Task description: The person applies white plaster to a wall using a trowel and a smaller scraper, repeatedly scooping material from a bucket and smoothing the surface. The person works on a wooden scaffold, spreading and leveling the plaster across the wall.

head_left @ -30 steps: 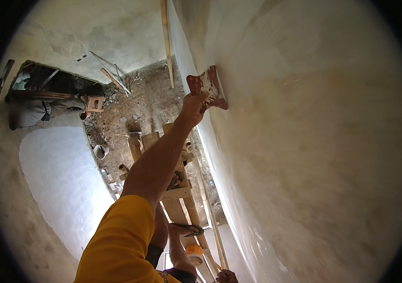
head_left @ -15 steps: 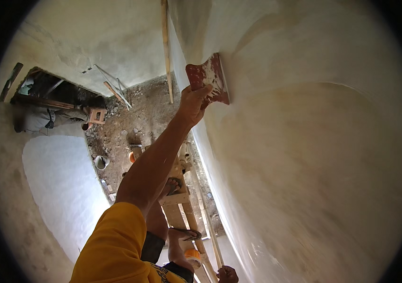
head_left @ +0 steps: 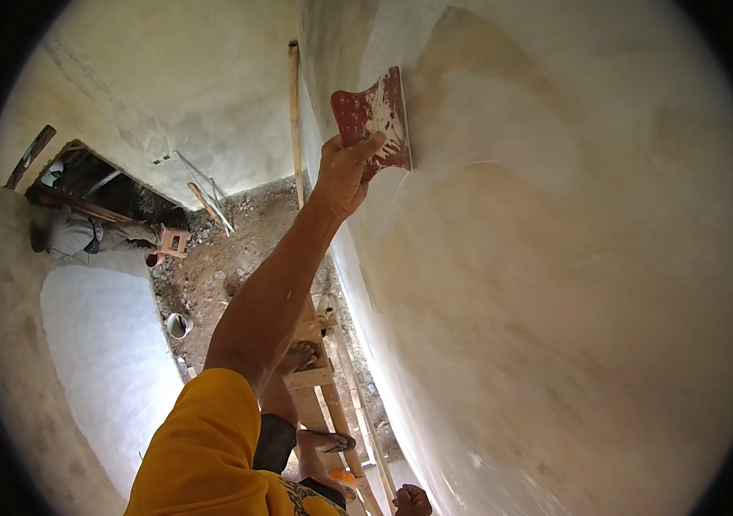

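My left hand [head_left: 342,176] is closed around a wide red putty scraper [head_left: 391,116] smeared with pale filler. Its broad edge rests against the plastered wall [head_left: 556,284] on the right, with the thumb lying on the near face. Above and around the blade the wall shows a darker tan patch and paler streaks. At the lower edge, beside the wall, my right hand [head_left: 412,500] is curled closed. Whatever it may hold is hidden.
My sandalled feet stand on a wooden plank scaffold [head_left: 311,377] with bamboo poles. Below lies rubbly ground [head_left: 237,236] with a white bucket [head_left: 179,325]. At the far left, another person [head_left: 74,234] is by a dark opening, near a small orange stool [head_left: 174,242].
My left hand and the scraper have moved up and slightly left in view, the blade staying on the wall. The view has shifted a little; my right hand stays low and closed.
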Tool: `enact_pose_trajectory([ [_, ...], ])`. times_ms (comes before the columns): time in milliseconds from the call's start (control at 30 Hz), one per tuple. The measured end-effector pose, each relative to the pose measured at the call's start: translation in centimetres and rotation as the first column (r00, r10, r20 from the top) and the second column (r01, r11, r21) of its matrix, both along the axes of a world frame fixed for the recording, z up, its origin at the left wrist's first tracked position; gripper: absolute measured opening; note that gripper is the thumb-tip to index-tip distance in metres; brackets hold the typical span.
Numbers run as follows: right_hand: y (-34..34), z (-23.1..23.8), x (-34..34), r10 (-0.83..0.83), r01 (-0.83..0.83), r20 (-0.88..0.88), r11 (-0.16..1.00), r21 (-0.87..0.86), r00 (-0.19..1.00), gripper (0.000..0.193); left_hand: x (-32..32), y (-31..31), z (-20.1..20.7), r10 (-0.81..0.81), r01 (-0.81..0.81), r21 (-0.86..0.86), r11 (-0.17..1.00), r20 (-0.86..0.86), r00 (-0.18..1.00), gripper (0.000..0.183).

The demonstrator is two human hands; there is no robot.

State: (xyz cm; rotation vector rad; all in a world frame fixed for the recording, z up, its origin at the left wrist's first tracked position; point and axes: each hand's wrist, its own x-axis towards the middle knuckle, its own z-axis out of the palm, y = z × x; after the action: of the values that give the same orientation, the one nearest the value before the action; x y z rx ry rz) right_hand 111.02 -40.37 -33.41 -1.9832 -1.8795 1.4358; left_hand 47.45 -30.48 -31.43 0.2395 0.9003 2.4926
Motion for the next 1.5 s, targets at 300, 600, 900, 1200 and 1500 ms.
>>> enact_pose_trajectory([
  [300,-6.7,2.1,7.3,-0.07,0.079,-0.132,0.995,0.064,0.989,0.023,9.1,-6.8,11.6,0.04,-0.049,-0.035,0.998,-0.218,0.975,0.015],
  [600,-7.5,6.3,7.2,-0.012,0.019,-0.071,0.994,0.105,0.997,0.019,20.8,-11.4,13.5,-0.038,-0.106,-0.291,0.951,-0.449,0.893,0.02],
  [900,-10.6,6.2,7.8,-0.119,0.116,0.038,0.99,0.079,0.992,0.017,16.0,-13.4,-17.2,0.194,-0.058,-0.367,0.928,0.346,0.918,0.018],
  [1200,-11.9,6.7,4.2,0.033,-0.049,0.245,0.997,0.057,0.969,0.021,14.4,-6.8,-32.1,0.092,-0.136,-0.37,0.919,-0.133,0.987,0.021],
  [1500,-12.9,6.6,5.6,0.08,-0.107,0.227,0.988,0.11,0.971,0.022,13.7,-8.9,-15.1,-0.022,0.073,-0.1,0.992,0.441,0.897,0.022],
])
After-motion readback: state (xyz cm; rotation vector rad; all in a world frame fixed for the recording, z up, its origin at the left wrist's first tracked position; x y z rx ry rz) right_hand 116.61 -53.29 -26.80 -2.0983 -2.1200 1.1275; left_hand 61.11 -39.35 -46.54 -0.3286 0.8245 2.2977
